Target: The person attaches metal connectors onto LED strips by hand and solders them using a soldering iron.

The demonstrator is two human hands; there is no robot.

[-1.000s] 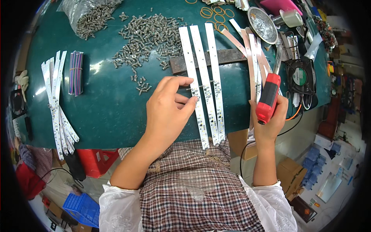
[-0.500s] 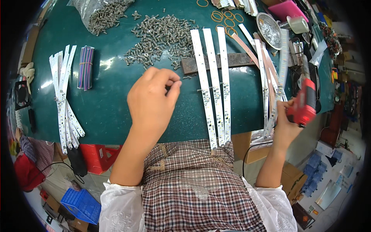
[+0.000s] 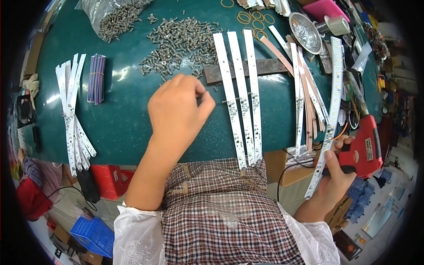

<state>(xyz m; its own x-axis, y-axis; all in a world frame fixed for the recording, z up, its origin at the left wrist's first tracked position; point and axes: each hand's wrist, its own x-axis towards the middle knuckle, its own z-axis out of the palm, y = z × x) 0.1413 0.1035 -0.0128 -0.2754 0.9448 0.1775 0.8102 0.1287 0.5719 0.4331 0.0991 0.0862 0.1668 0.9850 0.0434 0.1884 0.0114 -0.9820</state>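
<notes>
My left hand (image 3: pixel 179 106) hovers over the near side of the green table, just below a heap of small metal connectors (image 3: pixel 185 42). Its fingers are curled toward the thumb; whatever they hold, if anything, is hidden. Past the table's right front edge, my right hand (image 3: pixel 338 179) is closed round the handle of a red soldering gun (image 3: pixel 360 148), its barrel pointing away. The same hand's thumb presses against a long white LED strip board (image 3: pixel 334 95). Three more LED boards (image 3: pixel 242 88) lie side by side between my hands, their far parts across a dark flat bar (image 3: pixel 278 66).
At left lie crossed LED boards (image 3: pixel 70 110) and a banded bundle of coloured wires (image 3: pixel 96 79). A plastic bag of connectors (image 3: pixel 117 22) sits at the back. Far right are rubber bands (image 3: pixel 254 20), a metal dish (image 3: pixel 304 33), a spool (image 3: pixel 338 25) and loose strips (image 3: pixel 298 101).
My right hand has moved right and toward me, carrying the soldering gun and LED board away from the loose strips. My left hand has shifted slightly right, still curled.
</notes>
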